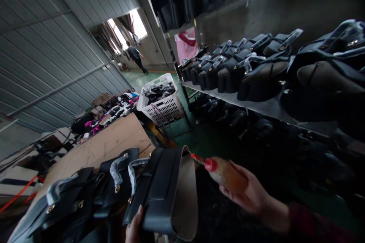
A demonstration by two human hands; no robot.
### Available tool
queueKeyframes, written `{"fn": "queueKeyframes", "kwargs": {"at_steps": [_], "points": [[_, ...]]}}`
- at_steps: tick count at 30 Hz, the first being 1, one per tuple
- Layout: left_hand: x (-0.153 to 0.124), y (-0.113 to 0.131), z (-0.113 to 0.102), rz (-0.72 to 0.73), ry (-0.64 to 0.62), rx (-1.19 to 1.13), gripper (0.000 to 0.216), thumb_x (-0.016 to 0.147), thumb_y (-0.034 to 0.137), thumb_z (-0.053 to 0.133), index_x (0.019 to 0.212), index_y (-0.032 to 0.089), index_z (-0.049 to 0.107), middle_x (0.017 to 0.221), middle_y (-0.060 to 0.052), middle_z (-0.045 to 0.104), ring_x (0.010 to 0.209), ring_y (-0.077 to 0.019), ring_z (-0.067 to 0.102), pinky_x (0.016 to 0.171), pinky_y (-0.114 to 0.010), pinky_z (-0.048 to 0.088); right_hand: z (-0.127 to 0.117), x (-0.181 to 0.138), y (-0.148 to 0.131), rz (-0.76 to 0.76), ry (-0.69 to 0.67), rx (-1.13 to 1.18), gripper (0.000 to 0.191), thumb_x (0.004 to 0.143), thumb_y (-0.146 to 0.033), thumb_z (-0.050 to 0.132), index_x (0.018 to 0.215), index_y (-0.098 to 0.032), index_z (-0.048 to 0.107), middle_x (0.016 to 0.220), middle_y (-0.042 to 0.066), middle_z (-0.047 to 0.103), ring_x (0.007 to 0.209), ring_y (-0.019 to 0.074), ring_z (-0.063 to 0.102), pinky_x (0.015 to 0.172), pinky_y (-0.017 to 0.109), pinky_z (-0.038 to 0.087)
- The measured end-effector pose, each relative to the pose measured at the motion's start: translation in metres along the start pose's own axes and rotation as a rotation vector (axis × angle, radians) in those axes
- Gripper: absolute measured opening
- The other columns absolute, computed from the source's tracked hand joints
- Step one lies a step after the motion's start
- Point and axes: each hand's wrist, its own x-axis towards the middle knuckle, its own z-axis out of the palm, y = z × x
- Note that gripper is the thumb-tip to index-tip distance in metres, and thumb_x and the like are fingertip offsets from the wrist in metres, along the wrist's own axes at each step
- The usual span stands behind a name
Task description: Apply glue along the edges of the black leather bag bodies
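My left hand (134, 228) grips a black platform shoe (168, 190) from below, its pale sole turned toward me. My right hand (251, 193) is wrapped round a brownish squeeze bottle (228, 176) with a red nozzle (207, 163). The nozzle tip touches the top edge of the sole. To the left of the held shoe, more black platform shoes (94, 193) with plastic-wrapped straps lie on a brown board (105, 144).
A metal rack shelf (256, 108) at right carries a row of black platform shoes (242, 68), with more on the tier below. A white basket (162, 102) of shoes stands on the green floor. A person (136, 57) walks far off by a doorway.
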Motion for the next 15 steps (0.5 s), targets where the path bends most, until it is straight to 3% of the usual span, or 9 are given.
{"fn": "queueKeyframes", "kwargs": {"at_steps": [3,6,11,15], "points": [[-0.005,-0.004,-0.011,-0.104,0.010,0.014,0.038,0.056,0.040,0.081,0.085,0.017,0.072,0.088,-0.006,0.073,0.084,-0.0274,0.069,0.067,-0.033,0.059,-0.015,0.009,-0.022,-0.111,0.014,-0.123,0.021,0.088,-0.033,0.056,0.094,-0.019,0.070,0.093,0.006,0.075,0.084,0.0202,0.069,0.074,0.030,0.054],[-0.007,-0.012,-0.020,-0.056,0.029,0.127,0.044,0.056,0.042,0.081,0.091,0.016,0.073,0.091,-0.009,0.072,0.077,-0.0262,0.069,0.059,-0.031,0.056,-0.037,0.021,-0.034,-0.288,-0.026,-0.320,0.026,0.081,-0.041,0.064,0.094,-0.020,0.070,0.102,0.007,0.073,0.096,0.0237,0.066,0.085,0.034,0.052],[0.005,-0.032,-0.036,0.277,0.008,0.472,0.051,0.050,0.042,0.081,0.091,0.014,0.073,0.077,-0.006,0.067,0.062,-0.0251,0.064,0.051,-0.033,0.052,-0.057,0.030,-0.038,-0.409,0.038,-0.648,0.037,0.064,-0.046,0.079,0.087,-0.019,0.066,0.083,0.005,0.068,0.072,0.0197,0.062,0.061,0.029,0.047],[0.015,-0.042,-0.055,0.599,-0.020,0.751,0.056,0.039,0.034,0.081,0.091,0.013,0.075,0.078,-0.008,0.065,0.069,-0.0280,0.064,0.061,-0.038,0.053,-0.063,0.032,-0.034,-0.383,0.050,-0.731,0.041,0.063,-0.049,0.079,0.086,-0.018,0.064,0.079,0.004,0.065,0.068,0.0180,0.059,0.058,0.028,0.045]]}}
